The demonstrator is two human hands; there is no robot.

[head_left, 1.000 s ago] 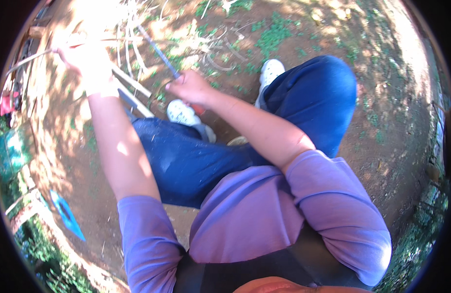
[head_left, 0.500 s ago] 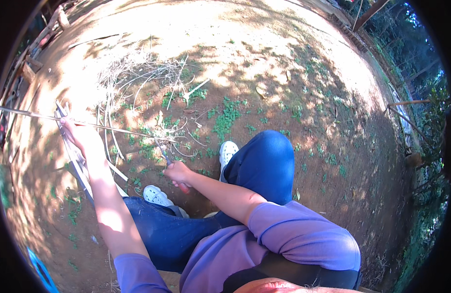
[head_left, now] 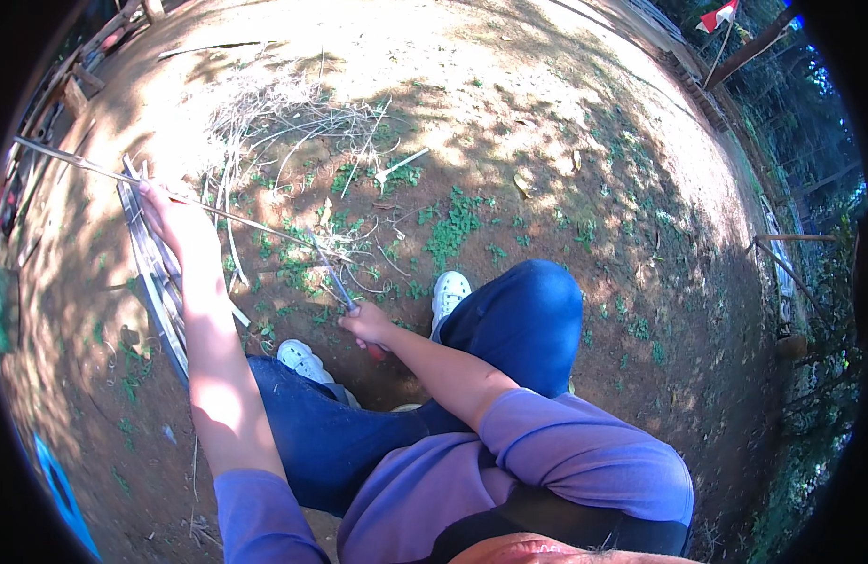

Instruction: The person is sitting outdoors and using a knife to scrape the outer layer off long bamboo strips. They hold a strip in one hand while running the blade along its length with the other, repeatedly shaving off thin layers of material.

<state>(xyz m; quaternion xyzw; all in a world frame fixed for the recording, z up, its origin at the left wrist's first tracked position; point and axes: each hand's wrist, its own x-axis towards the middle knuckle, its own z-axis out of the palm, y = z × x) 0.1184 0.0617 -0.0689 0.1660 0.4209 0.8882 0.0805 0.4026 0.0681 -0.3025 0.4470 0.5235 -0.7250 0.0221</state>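
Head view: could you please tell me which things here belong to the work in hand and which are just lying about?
In use:
left hand gripping a long thin strip
right hand holding a knife against it

Lying about:
bundle of strips
dry shavings pile
loose stick

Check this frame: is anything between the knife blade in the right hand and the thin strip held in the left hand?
Nothing visible does. The left hand grips the thin strip, which runs across to the knife blade held by the right hand. Blade and strip appear to meet above the dirt ground; exact contact is too small to tell.
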